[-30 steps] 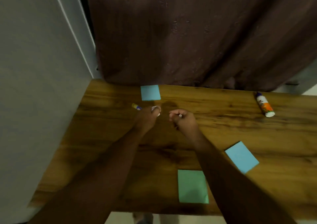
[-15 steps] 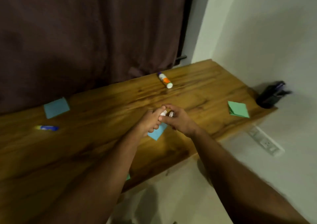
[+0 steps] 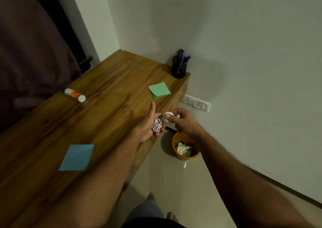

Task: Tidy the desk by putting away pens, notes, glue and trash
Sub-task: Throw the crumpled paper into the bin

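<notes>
1. Wooden bench (image 3: 108, 91) runs along the white wall, and we're on the trash step: our left hand (image 3: 148, 126) has its grip curled round one crumpled paper ball (image 3: 157, 125), our right hand (image 3: 183, 121) pinches a second paper wad (image 3: 168, 117).
2. Next we probably need both over the orange bin (image 3: 176, 140) on the floor below, then let go.
3. That bin holds crumpled wrappers (image 3: 183, 148); the black pen cup (image 3: 179, 69) holds pens (image 3: 183, 56).

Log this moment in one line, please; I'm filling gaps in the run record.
left hand: holds paper ball | right hand: pinches second paper ball | orange bin: below, on floor | glue, notes: on desk
</notes>
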A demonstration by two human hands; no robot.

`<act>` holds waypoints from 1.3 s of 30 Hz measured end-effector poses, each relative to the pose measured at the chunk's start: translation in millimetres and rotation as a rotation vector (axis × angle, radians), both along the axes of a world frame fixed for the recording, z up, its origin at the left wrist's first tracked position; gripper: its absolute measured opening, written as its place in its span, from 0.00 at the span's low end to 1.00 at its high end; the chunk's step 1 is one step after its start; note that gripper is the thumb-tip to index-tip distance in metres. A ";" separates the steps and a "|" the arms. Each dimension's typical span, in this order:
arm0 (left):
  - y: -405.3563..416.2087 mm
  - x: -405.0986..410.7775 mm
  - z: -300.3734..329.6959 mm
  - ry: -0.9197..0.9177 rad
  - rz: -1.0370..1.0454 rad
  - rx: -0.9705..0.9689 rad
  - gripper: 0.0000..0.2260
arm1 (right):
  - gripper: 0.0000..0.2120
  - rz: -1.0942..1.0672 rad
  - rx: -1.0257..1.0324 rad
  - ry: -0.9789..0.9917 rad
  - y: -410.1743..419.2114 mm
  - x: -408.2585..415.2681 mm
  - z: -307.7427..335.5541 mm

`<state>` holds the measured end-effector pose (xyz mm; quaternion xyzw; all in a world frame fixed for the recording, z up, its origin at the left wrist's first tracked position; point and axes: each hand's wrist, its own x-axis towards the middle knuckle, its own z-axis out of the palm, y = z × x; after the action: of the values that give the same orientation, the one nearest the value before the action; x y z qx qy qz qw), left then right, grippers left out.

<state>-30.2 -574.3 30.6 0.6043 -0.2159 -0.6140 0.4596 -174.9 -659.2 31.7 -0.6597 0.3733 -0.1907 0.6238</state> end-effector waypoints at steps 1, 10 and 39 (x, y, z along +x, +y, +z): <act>-12.5 -4.6 -6.6 0.029 0.002 0.015 0.37 | 0.14 -0.060 0.030 -0.010 -7.7 -8.6 -3.7; -108.2 -33.6 -44.4 0.133 0.066 0.158 0.13 | 0.10 -0.428 0.460 -0.174 -72.6 -58.0 -31.8; -270.8 -95.0 -292.0 0.000 0.325 0.553 0.18 | 0.03 -0.462 0.699 0.164 -226.7 -87.7 -302.0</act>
<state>-125.2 -845.1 -261.4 0.7327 0.0582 -0.5681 0.3701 -262.7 -886.0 -270.3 -0.3205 0.6020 -0.1344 0.7189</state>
